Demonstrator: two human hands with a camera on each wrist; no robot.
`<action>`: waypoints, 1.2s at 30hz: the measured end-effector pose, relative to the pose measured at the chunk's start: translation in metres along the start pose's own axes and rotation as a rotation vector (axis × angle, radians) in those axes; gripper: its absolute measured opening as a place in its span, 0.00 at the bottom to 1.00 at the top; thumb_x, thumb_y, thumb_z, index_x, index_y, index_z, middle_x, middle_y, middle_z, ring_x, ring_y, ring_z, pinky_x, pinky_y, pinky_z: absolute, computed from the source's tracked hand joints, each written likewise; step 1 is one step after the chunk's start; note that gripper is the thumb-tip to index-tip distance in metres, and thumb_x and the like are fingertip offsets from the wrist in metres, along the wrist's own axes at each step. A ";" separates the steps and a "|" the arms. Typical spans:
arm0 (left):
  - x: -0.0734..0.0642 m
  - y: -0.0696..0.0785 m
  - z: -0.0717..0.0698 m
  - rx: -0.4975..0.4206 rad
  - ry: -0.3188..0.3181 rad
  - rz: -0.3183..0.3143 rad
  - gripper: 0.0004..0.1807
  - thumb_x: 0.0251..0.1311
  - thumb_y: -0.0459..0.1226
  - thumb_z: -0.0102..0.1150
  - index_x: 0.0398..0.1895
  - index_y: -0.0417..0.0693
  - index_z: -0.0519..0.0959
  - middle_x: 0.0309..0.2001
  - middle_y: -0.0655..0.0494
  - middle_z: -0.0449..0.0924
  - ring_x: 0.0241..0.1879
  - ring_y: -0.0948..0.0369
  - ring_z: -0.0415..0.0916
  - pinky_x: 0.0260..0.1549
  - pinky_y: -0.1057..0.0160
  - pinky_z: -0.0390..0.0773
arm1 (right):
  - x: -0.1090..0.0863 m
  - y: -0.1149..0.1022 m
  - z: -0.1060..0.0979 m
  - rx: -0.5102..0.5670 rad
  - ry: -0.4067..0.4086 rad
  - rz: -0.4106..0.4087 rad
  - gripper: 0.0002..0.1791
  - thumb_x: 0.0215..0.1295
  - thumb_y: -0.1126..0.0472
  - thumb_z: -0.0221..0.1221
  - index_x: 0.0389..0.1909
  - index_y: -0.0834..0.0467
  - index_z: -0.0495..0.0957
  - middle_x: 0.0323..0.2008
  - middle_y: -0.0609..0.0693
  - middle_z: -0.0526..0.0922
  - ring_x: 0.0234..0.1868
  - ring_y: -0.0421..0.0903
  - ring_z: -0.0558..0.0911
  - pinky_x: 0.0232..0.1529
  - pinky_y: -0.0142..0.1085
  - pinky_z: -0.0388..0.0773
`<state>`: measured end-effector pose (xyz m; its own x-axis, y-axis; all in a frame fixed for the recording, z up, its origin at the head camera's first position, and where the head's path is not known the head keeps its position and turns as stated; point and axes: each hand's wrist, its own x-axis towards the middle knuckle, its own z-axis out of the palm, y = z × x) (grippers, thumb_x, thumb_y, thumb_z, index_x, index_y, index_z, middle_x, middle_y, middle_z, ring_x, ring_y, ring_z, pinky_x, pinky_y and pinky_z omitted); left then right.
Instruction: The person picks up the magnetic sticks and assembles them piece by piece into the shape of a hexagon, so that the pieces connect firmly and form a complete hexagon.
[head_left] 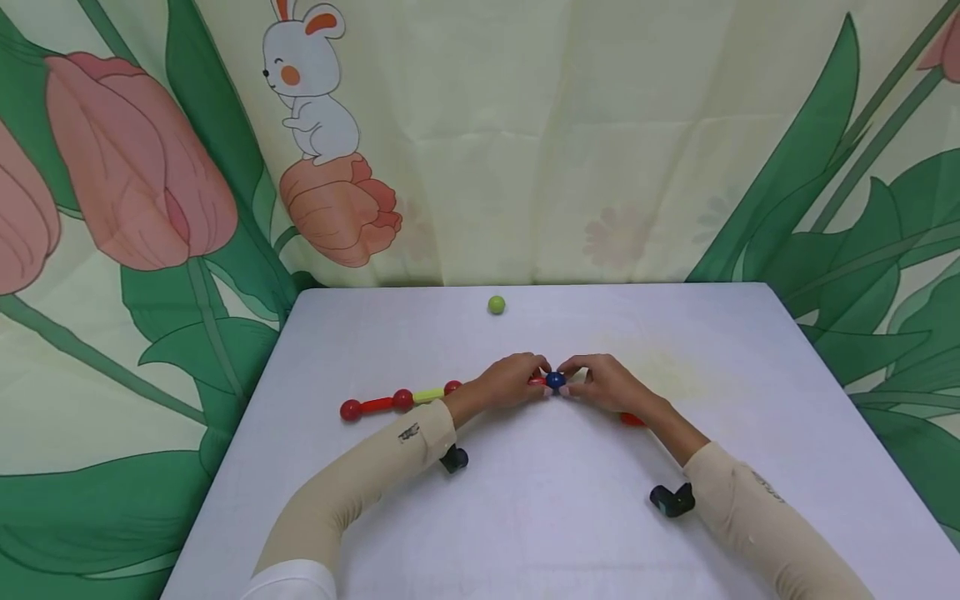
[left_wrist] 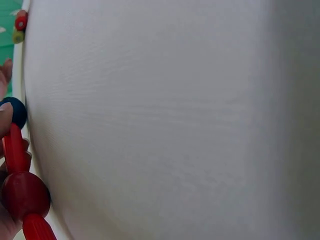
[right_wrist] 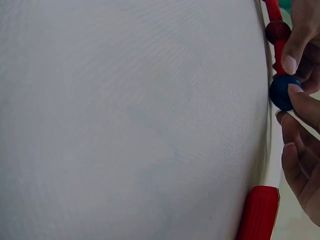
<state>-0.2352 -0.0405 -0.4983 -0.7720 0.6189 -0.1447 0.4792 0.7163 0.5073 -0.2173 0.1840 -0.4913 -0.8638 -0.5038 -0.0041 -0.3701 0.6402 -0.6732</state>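
Observation:
My left hand [head_left: 513,379] pinches a short red rod [head_left: 537,381] near the middle of the table. At the rod's right end sits a blue ball [head_left: 555,380], which the fingertips of my right hand [head_left: 603,381] pinch from the other side. In the right wrist view the thumb lies on the blue ball [right_wrist: 283,93], and a dark red ball [right_wrist: 278,32] follows the rod at its other end. From there the joined chain runs left under my left hand and wrist, through a yellow-green rod [head_left: 428,396] to a red end ball [head_left: 350,410].
A green ball [head_left: 497,305] lies near the table's back edge. A loose red rod [head_left: 632,420] is partly hidden under my right forearm. Black devices [head_left: 672,500] show beside both wrists. Behind the white table [head_left: 555,533] hangs a printed curtain.

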 end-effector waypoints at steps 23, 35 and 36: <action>-0.001 0.004 -0.001 -0.022 -0.018 -0.012 0.23 0.68 0.47 0.62 0.62 0.48 0.76 0.45 0.58 0.80 0.43 0.64 0.74 0.46 0.68 0.76 | -0.057 0.038 -0.056 -0.044 -0.094 0.180 0.13 0.60 0.59 0.70 0.46 0.54 0.85 0.46 0.51 0.85 0.37 0.46 0.73 0.31 0.31 0.74; 0.000 0.002 -0.001 -0.004 -0.019 -0.011 0.22 0.68 0.46 0.61 0.62 0.48 0.76 0.46 0.58 0.80 0.43 0.64 0.74 0.48 0.67 0.76 | -0.056 0.050 -0.056 -0.100 -0.105 0.156 0.12 0.60 0.61 0.70 0.45 0.54 0.87 0.42 0.47 0.85 0.38 0.45 0.74 0.34 0.32 0.74; 0.000 0.002 -0.001 -0.006 -0.020 -0.011 0.22 0.69 0.46 0.61 0.62 0.48 0.76 0.46 0.58 0.80 0.43 0.64 0.74 0.48 0.67 0.76 | -0.055 0.050 -0.054 -0.103 -0.100 0.159 0.12 0.60 0.61 0.70 0.45 0.54 0.87 0.42 0.47 0.85 0.39 0.45 0.75 0.34 0.32 0.75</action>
<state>-0.2343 -0.0396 -0.4969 -0.7686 0.6175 -0.1670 0.4682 0.7209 0.5110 -0.2069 0.2750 -0.4849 -0.8776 -0.4439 -0.1811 -0.2696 0.7693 -0.5793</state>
